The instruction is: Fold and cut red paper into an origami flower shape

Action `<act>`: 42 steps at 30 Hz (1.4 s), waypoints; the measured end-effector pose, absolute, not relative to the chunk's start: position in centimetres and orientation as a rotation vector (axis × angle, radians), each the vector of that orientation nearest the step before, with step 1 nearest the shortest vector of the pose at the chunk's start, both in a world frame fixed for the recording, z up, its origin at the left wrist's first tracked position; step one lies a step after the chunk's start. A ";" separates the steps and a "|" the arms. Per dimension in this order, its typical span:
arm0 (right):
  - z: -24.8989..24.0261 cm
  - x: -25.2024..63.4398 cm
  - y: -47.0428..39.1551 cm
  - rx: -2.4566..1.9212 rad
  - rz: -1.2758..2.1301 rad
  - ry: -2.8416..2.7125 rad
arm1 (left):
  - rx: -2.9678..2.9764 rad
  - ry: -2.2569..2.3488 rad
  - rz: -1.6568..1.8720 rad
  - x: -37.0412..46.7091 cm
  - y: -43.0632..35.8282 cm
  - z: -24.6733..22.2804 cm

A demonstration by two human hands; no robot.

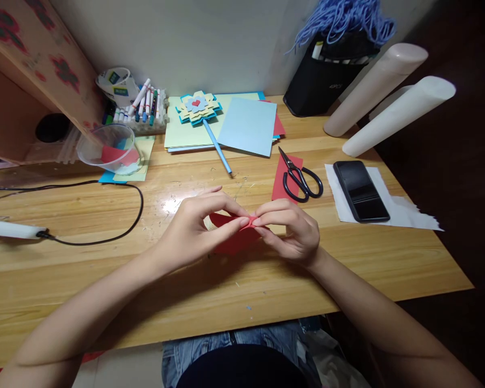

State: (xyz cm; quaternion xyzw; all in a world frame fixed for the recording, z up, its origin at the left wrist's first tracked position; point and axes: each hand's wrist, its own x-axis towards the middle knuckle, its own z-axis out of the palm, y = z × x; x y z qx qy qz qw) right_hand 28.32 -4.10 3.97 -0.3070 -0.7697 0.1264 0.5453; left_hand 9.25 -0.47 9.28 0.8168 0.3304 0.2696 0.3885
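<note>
At the far left of the frame, we see a white device (14, 228) lying on the wooden bench (307, 293), its black cable (142, 207) looping toward the middle. Just above the cable, a clear plastic bowl (82, 142) holds paper scraps, with markers (147, 105) crowded in a rack behind it. At upper centre, a layered paper flower (198, 105) with a blue stem (217, 146) rests partly over a stack of coloured sheets (178, 136).

Below that, at the centre of the frame, we have the red paper (234, 241) between both hands. Our left hand (200, 220) grips its upper edge between thumb and fingers; our right hand (293, 229) pinches the same edge — the fingertips of the two nearly meet there.

To the right of centre, black-handled scissors (299, 178) lie partly over another red piece (280, 184). Further right, a black case (323, 81) stands at the top, topped by blue cords (343, 21) — and near the right edge a phone (361, 191) rests on torn white paper (410, 213), below two pale rolls (375, 89).
</note>
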 end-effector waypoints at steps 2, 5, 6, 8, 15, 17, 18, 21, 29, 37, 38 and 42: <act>3.8 28.3 -4.1 -0.739 0.329 -1.774 | 2.094 0.838 0.713 9.2 -0.4 9.2; 3.7 28.3 -4.1 -0.767 0.374 -1.702 | 2.120 0.829 0.798 9.2 -0.5 9.1; 3.7 28.3 -4.1 -0.776 0.380 -1.699 | 2.133 0.828 0.817 9.2 -0.5 9.1; 3.8 28.3 -4.1 -0.793 0.385 -1.715 | 2.165 0.828 0.839 9.2 -0.6 9.0; 4.0 28.3 -4.1 -0.806 0.327 -1.764 | 2.296 0.798 0.916 9.3 -0.7 8.9; 4.0 28.3 -4.1 -0.810 0.310 -1.766 | 2.311 0.787 0.943 9.3 -0.7 8.9; 4.0 28.3 -4.1 -0.811 0.304 -1.762 | 2.318 0.778 0.955 9.3 -0.7 8.9; 3.9 28.3 -4.0 -0.811 0.321 -1.727 | 2.336 0.767 0.964 9.3 -0.7 8.8; 3.4 28.2 -4.1 -0.802 0.411 -1.646 | 2.346 0.781 0.938 9.3 -0.7 8.7; 3.7 28.3 -4.1 -0.830 0.349 -1.722 | 2.314 0.813 0.919 9.3 -0.6 8.4; 3.8 28.3 -4.1 -0.819 0.326 -1.739 | 2.318 0.807 0.920 9.3 -0.6 8.4; 4.0 28.4 -3.9 -0.774 0.238 -1.800 | 2.356 0.744 0.903 9.3 -0.6 8.6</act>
